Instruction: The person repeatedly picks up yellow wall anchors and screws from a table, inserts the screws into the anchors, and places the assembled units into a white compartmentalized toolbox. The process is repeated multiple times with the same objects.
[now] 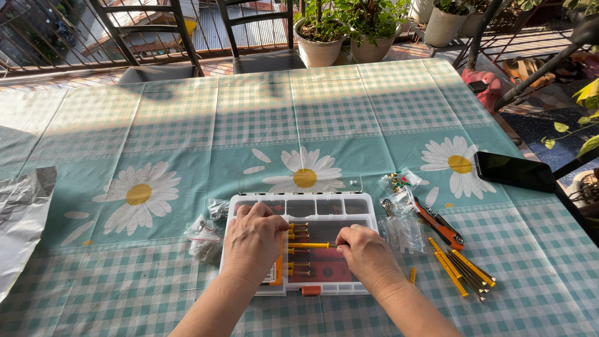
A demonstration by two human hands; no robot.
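Note:
A white compartment box (368,206) with a clear open lid (299,184) lies on the table in front of me. My left hand (251,240) rests flat over its left side, fingers on the box. My right hand (368,254) pinches the end of a yellow wall plug with a screw (309,245), held level over the large compartment. Several more yellow plugs (298,229) lie in a row in that compartment, above and below the held one.
Small clear bags of hardware lie left (203,237) and right (402,212) of the box. Loose yellow plugs with screws (462,268), an orange utility knife (440,226) and a black phone (515,171) lie to the right. Crumpled foil (22,212) sits far left. Chairs and plant pots stand beyond.

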